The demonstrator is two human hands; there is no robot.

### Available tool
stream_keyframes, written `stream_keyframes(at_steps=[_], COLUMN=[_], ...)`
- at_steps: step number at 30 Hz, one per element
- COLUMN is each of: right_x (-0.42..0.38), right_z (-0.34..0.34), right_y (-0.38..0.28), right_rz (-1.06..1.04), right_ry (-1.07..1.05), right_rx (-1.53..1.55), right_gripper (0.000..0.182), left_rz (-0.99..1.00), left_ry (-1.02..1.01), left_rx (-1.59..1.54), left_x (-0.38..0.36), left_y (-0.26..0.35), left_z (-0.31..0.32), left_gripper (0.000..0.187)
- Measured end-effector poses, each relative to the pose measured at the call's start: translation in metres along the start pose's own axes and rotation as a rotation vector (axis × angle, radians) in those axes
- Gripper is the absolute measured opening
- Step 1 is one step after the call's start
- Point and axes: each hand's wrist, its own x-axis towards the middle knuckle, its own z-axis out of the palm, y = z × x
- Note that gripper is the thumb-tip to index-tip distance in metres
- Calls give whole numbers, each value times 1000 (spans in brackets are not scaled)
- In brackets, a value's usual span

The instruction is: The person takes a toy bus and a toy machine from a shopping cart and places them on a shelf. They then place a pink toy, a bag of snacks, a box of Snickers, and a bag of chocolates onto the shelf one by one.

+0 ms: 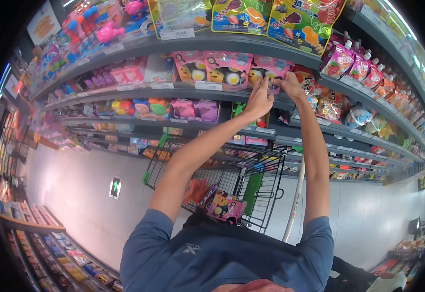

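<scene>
Both hands are at a pink pouch (258,64) with a fried-egg picture, the rightmost in a row of matching pouches on the middle shelf. My left hand (259,101) is closed at its lower front, fingers pointing up across the packaging. Beside it my right hand (292,87) pinches the right edge. The fingers partly cover the pouch. Immediately left stands another pink fried-egg pouch (228,68). Below my arms is a black wire shopping cart (217,177) with green parts; a similar pink package (225,208) and a red package (194,191) lie inside.
Large green-and-yellow fruit pouches (239,17) hang over the upper shelf edge (261,45). Spouted pouches (351,61) line the shelf at right. A pale pole (295,202) rises beside the cart. Grey tiled floor (81,170) carries a green arrow sign (115,188).
</scene>
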Motion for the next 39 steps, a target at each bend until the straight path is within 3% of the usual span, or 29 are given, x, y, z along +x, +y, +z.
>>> stream_keyframes(at_steps=[5,10,12,13,14,15,16,19,20,22,23,24,25,26,27,29,32,33,39], right_x=[2,-4,-15,-22,-38,-63,-89,-174,-201,-264,-296,-334,-368,-404,-425,-488,-508,-504,-510], right_z=[7,5,6,-2,3,6,11,49,72,124,158,193,221,253,272,324,333,326,318], right_y=[2,13,14,17,16,10,8,25,35,85,98,118,126,160,145,191,156,150,170], right_rz=[7,16,-196,-314,-307,-315,-318,-174,-171,-145,-87,43,269,306,296,345,362,502,774], right_ry=[-44,-50,124,163,157,390,624,723,696,486,341,178,-86,-354,-468,-624,-570,-603,-503], right_rx=[98,-15,73,-119,-111,-193,-277,-307,-305,-455,-323,-285,-162,-356,-220,-214,-169,-171,56], right_gripper=[18,26,36,44,44,39,35,15,10,11,16,21,25,30,38,37,45,56,75], left_rz=[12,92,72,67,38,12,-186,-491,-568,-457,-590,-721,-723,-661,-588,-585,-525,-480,-345], left_ry=[-14,-23,-58,-81,-109,-135,-165,-189,-226,-317,-418,-518,-523,-681,-833,-879,-953,-915,-837], left_rx=[2,-62,-55,-41,-52,-64,-111,29,39,252,288,328,329,484,642,649,627,613,531], left_x=[-10,-49,-88,-113,-143,-176,-213,-346,-398,-475,-500,-516,-526,-534,-536,-532,-537,-543,-550], left_y=[2,-2,-13,-21,-40,-61,-72,-142,-177,-199,-194,-188,-183,-180,-181,-189,-209,-215,-222], left_z=[-9,-25,-40,-50,-58,-65,-76,-98,-106,-130,-143,-151,-152,-154,-157,-149,-145,-144,-145], left_gripper=[66,52,42,40,37,34,31,32,37,42,47,53,53,59,66,67,68,64,54])
